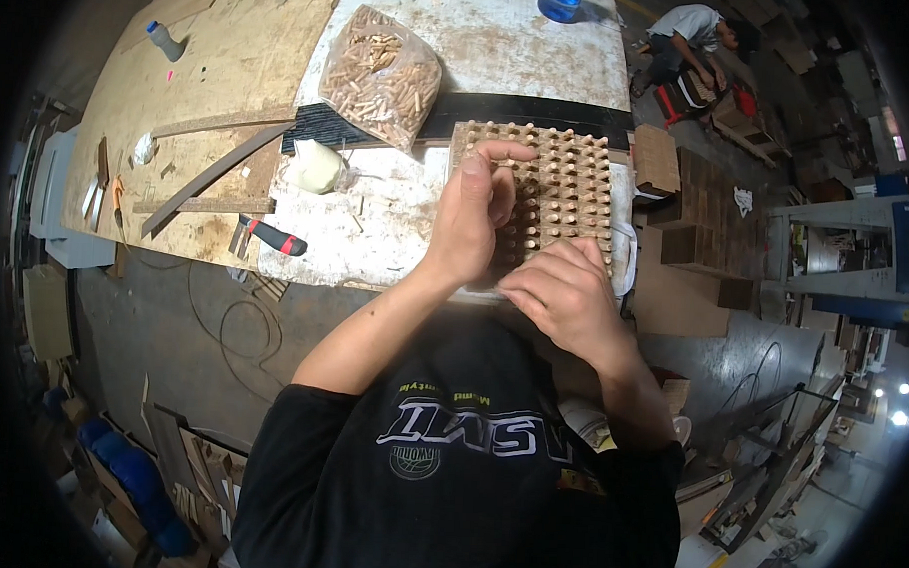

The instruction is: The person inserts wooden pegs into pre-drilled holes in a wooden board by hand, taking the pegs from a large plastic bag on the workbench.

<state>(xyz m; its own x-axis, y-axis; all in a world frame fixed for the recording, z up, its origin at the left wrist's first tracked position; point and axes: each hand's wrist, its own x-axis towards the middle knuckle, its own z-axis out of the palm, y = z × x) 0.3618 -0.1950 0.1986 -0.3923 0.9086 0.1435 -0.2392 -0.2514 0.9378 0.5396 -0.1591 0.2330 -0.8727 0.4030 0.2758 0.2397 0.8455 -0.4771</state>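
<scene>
A wooden board (463,144) set with many rows of upright wooden dowels (568,178) lies at the bench's near right. Over the board's left side is my left hand (472,205), its index finger stretched across the dowel tops and the other fingers loosely bent. I see nothing held in it, though its palm is partly hidden. At the near edge, my right hand (569,293) has its fingers bent and drawn together by the front dowels. What those fingers hold, if anything, is hidden. Beyond my left hand stands a clear plastic bag (382,76) full of loose dowels.
A white container (316,167), a red-and-black-handled tool (274,238) and wooden strips (218,179) lie to the left. Bottles (164,42) stand farther back. Stacked cardboard-coloured boxes (712,218) are on the right, with another person (693,42) bending over items beyond.
</scene>
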